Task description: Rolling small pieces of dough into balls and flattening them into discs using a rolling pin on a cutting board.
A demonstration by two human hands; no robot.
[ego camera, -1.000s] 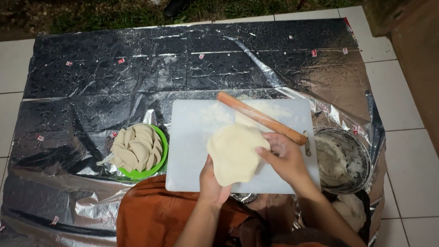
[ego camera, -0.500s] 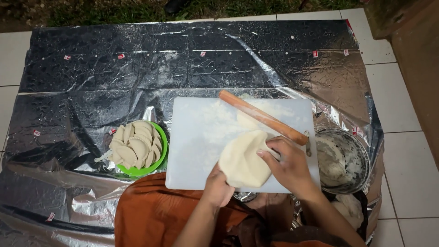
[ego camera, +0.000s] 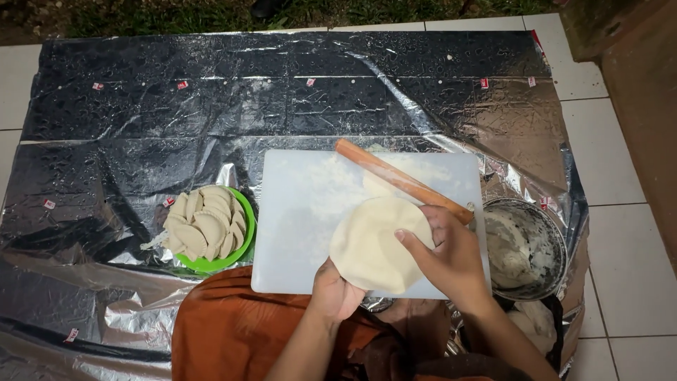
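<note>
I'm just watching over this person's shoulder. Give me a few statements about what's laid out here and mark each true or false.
1. Both hands hold the round dough sheet. True: the left hand supports it from below and the right hand grips its right edge.
2. The rolling pin lies on the green plate. False: it lies slantwise across the white cutting board.
3. The green plate holds folded dumplings. True.
4. The metal bowl sits left of the board. False: it sits to the right.
5. Everything rests on bare tiles. False: a silver foil sheet covers the floor.
</note>
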